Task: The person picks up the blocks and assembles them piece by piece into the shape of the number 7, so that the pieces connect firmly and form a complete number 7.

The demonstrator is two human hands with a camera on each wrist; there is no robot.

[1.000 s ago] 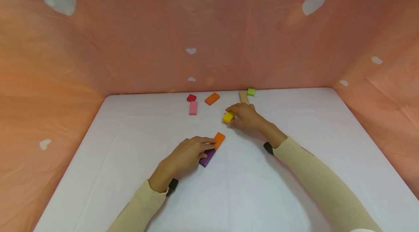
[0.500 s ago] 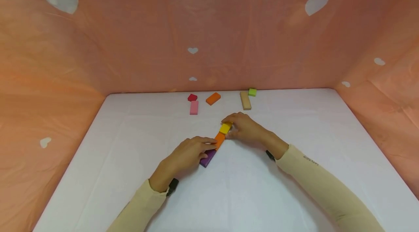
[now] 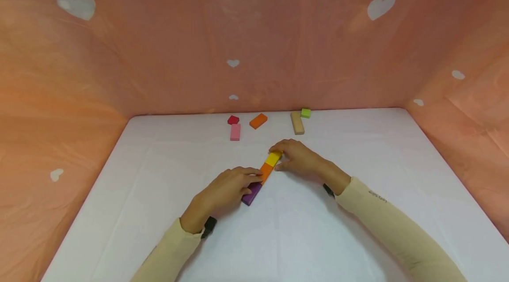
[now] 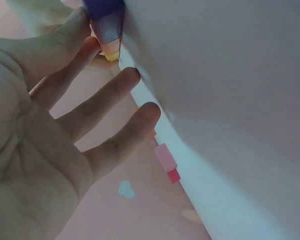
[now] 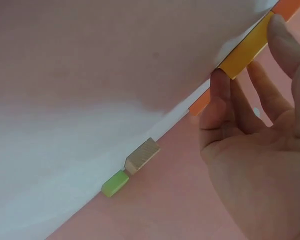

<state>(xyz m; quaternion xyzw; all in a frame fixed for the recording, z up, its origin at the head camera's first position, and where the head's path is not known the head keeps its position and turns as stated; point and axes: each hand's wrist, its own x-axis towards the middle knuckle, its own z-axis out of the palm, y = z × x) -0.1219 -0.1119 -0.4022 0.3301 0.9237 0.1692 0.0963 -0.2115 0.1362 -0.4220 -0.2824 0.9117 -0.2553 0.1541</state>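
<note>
A purple block, an orange block and a yellow block lie end to end in a slanting row on the white table. My left hand rests at the row from the left, its fingers stretched over the orange block and its thumb at the purple one. In the left wrist view, the fingers are extended beside the purple block. My right hand holds the yellow block at its far end. The right wrist view has thumb and finger pinching the yellow block.
Behind the row lie a red block, a pink block and another orange block. Further right are a wooden-coloured block and a green block. Peach cloth surrounds the table's back and sides.
The right hand has brought the yellow block down and left from near the wooden-coloured block to the orange block's far end. The left hand has stayed at the row.
</note>
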